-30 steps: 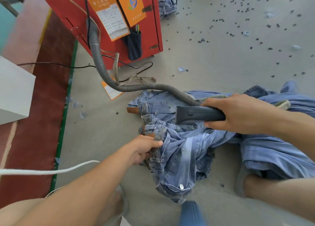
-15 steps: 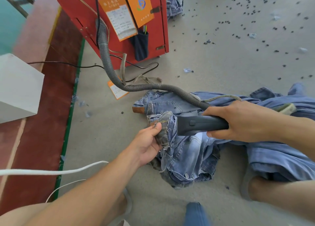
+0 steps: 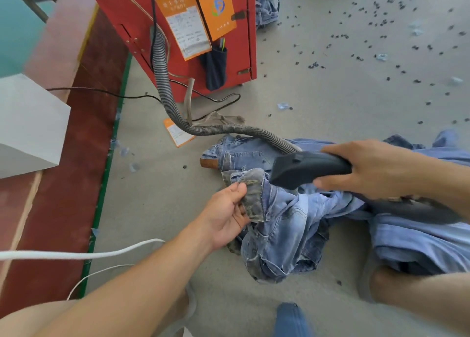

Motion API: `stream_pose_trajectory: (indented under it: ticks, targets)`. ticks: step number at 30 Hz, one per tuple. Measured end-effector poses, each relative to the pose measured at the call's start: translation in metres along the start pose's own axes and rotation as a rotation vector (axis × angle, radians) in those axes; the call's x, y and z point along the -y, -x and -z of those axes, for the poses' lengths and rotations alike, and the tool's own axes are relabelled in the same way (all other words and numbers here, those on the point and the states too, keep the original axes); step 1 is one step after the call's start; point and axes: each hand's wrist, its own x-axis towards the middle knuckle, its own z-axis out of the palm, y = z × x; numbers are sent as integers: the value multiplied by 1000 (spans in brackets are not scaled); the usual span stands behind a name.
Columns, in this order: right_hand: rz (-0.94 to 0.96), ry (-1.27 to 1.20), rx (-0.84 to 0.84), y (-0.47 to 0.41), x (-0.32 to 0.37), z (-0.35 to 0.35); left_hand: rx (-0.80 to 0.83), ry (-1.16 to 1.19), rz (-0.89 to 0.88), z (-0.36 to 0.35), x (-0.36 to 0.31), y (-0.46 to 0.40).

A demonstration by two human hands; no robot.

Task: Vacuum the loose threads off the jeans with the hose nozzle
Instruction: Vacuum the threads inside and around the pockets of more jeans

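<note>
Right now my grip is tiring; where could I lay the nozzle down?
Bare grey floor lies between the green edge strip and the crumpled blue jeans. More lies below the jeans. Beyond them, dark bits litter the floor; near the red cabinet, cables crowd.

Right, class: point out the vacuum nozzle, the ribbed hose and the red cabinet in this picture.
vacuum nozzle [image 3: 300, 170], head view, on its dark body ahead of the grip.
ribbed hose [image 3: 162, 82], head view, on the stretch hanging down the cabinet front.
red cabinet [image 3: 142, 13], head view, on its bare red front panel.
</note>
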Motion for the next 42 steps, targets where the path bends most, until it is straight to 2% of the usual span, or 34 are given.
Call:
stream_pose_trajectory:
  ticks: [3, 7, 11, 14, 16, 19, 22, 28, 32, 35, 38, 40, 42]
  targets:
    - [24, 42, 35, -6, 12, -17, 83, -94, 37, -6, 11, 5]
    - [49, -43, -104, -19, 14, -19, 94, -93, 61, -6, 19, 7]
    - [17, -6, 60, -5, -15, 11, -56, -144, -11, 2, 6, 4]
    - [31, 38, 142, -5, -23, 1, -205, -226, -56, 1, 9, 0]
    - [66, 102, 162, -9, -18, -8, -237, -206, -74, -2, 14, -2]
    - [99, 213, 170, -12, -8, -16, -202, -69, -59, -3, 15, -4]
    - [106, 214, 160, -10, -2, -26, -129, 33, -40, -1, 14, -3]
    - [174, 101, -37, -16, 9, -32, -34, 46, -26, -2, 16, 1]
    - [87, 82, 40, -7, -7, -3, -27, 111, -6, 3, 11, -1]
    - [121, 164, 109, -1, 1, -15, -11, 137, 28, 1, 13, 0]
    - [156, 193, -8, -9, 14, -43, -15, 116, 32, -3, 16, 0]
    - [91, 181, -95, -19, 11, -40, -1, 111, 23, -5, 16, 1]
    - [23, 138, -86, -21, 0, -26, 0, 135, 5, -6, 13, 1]
